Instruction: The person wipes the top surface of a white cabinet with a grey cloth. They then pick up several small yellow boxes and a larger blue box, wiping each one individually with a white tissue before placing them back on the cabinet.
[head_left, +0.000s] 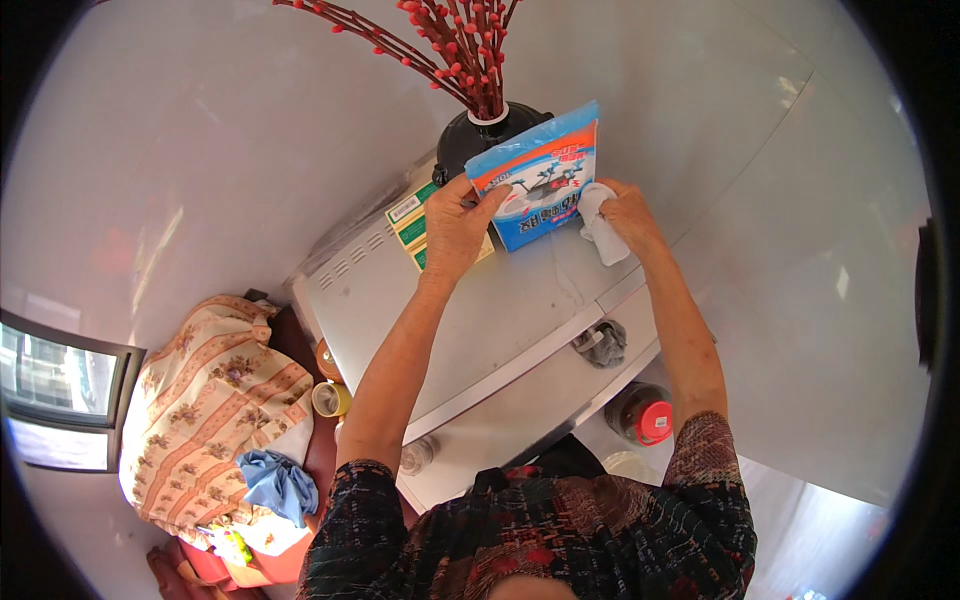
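Note:
My left hand point(457, 225) grips the left edge of a blue, white and orange plastic packet point(540, 205), thumb across its printed front. The packet is held up and tilted over the white cabinet top point(450, 325). At the packet's right side, my right hand point(627, 215) is closed around a white cloth point(606, 235), which hangs below the fingers. The cloth touches or nearly touches the packet; I cannot tell which. Behind the packet stands a dark round vase point(462, 143) with red budded branches point(470, 60). Green and yellow boxes point(408, 222) lie beside my left hand, partly hidden by it.
On a lower shelf sit a grey cloth bundle point(603, 343) and a jar with a red lid point(655, 422). A yellow cup-like container point(330, 400) stands left of the cabinet. Further left, a floral cover point(215, 390) drapes over furniture, with a blue cloth point(278, 483) on it.

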